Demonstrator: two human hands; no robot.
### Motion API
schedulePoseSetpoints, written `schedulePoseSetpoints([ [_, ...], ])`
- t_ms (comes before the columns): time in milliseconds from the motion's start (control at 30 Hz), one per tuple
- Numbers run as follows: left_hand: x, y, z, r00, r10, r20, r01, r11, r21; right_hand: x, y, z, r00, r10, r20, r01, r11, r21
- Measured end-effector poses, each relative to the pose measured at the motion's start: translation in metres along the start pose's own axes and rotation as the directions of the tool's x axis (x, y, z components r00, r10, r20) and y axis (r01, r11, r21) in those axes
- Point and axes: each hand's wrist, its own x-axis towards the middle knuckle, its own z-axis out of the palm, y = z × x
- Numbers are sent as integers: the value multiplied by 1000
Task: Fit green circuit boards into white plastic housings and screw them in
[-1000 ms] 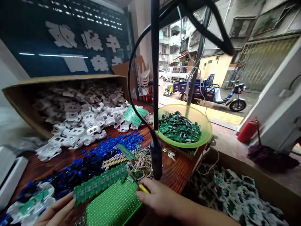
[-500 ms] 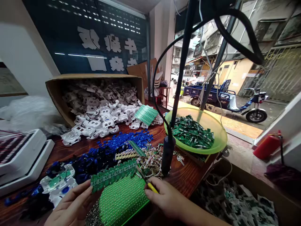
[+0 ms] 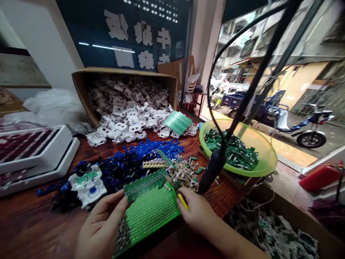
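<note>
From where I stand, an opened white plastic shell (image 3: pixel 93 189) lies at the left on the wooden bench (image 3: pixel 35 221). Just right of it comes the person's left hand (image 3: pixel 104 223), its thumb and fingers pinching the near end of a strip of green circuit boards (image 3: pixel 147 183). That strip reaches rightward and a little away from the left hand, its long axis running along the back of the green dotted basket (image 3: pixel 152 210) and pointing roughly towards the right hand. So the left hand is the nearer one, being on the strip itself; the right hand (image 3: pixel 195 208) sits past the far end, on the near side of it, closed around a yellow-handled tool (image 3: pixel 183 201). The tool's tip is blurred, and I can't fairly say whether it touches the boards. A heap of small wired parts (image 3: pixel 185 174) lies just beyond that hand.
</note>
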Motion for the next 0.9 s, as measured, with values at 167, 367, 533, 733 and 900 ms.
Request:
schedulePoseSetpoints([
  [167,-8,7,15,1000,-2,28,3,999,-44,0,9,-2,995,97,38,-103,974,201],
  [367,14,-6,18,981,-171,96,196,877,-439,1,12,-7,947,203,250,-315,739,596],
  [533,16,-10,23,979,-172,112,204,873,-442,-6,6,-9,901,191,390,-420,608,674],
  [733,15,-11,25,978,-176,114,208,881,-425,-11,3,-10,874,120,471,-413,693,591],
  [900,13,-7,25,980,-171,101,198,895,-401,-10,6,-8,919,82,386,-231,905,358],
])
